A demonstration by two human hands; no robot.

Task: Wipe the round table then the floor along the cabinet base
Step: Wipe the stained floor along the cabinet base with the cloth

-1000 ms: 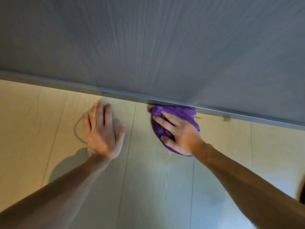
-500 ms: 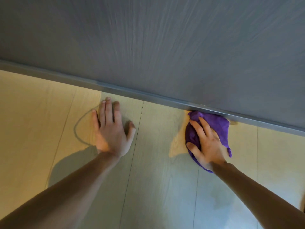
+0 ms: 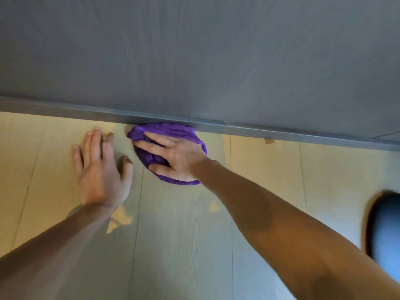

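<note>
A bunched purple cloth (image 3: 164, 132) lies on the pale wood-grain floor (image 3: 184, 230), pushed right against the grey cabinet base strip (image 3: 270, 131). My right hand (image 3: 175, 155) presses flat on the cloth with fingers spread, pointing left. My left hand (image 3: 100, 169) rests palm down on the bare floor just left of the cloth, fingers together, holding nothing. The grey cabinet front (image 3: 194, 53) fills the upper half of the view. The round table is out of sight.
A small tan speck (image 3: 269, 140) lies on the floor by the base strip, right of the cloth. A blurred dark blue shape (image 3: 385, 230) intrudes at the right edge. Floor plank seams run toward me.
My right hand slid the purple cloth to the right along the base strip, then back left, ending close to my left hand. The left hand stays planted on the floor.
</note>
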